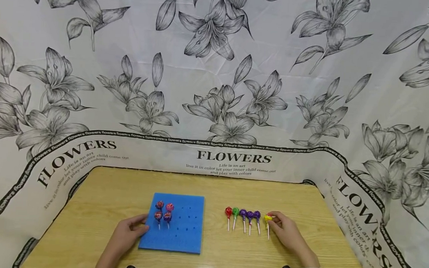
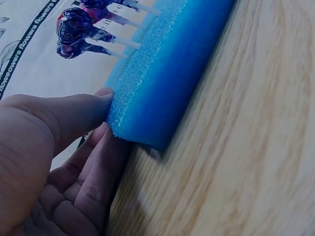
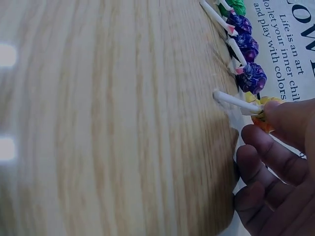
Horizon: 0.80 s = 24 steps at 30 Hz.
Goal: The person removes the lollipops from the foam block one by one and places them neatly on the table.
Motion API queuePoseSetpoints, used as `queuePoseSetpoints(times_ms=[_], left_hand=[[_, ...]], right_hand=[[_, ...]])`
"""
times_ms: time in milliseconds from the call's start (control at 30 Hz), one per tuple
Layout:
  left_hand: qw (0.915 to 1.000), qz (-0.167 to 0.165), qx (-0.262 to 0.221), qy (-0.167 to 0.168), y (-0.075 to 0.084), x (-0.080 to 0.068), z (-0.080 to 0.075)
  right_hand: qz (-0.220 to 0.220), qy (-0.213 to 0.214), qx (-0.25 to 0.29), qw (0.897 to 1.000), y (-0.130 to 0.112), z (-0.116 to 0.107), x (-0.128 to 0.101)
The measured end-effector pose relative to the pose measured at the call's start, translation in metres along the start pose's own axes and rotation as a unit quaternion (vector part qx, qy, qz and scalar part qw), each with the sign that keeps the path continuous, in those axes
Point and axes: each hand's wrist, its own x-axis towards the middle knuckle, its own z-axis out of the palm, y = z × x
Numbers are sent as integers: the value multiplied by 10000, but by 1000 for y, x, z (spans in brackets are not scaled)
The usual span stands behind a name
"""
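At the left edge of a blue foam board (image 1: 188, 243), my left hand (image 1: 124, 233) holds its side. The left wrist view shows the thumb (image 2: 81, 110) against the foam's edge and the fingers beside and below it. Several wrapped lollipops (image 1: 158, 216) stand in the board's left part, their sticks in the foam. On the right, my right hand (image 1: 286, 230) pinches a yellow lollipop (image 1: 268, 218) by its wrapped head; its white stick (image 3: 236, 102) points toward the near side. The other right fingers are loosely bent.
A row of lollipops lies between board and right hand: a red lollipop (image 1: 228, 211), a green lollipop (image 1: 236, 211) and 3 purple lollipops (image 1: 250, 216). Small holes dot the board's right part. The wooden table (image 1: 230, 254) meets a flower-printed cloth (image 1: 231, 158) at the back.
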Motion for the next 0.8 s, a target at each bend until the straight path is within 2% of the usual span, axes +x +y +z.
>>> queuePoseSetpoints(times_ms=[233, 800], left_hand=[[9999, -90, -92, -5, -2, 0, 0], [9999, -37, -104, 60, -1, 2, 0]], right_hand=[[-17, 7, -39, 10000, -6, 2, 4], [25, -36, -116, 9999, -5, 8, 13]])
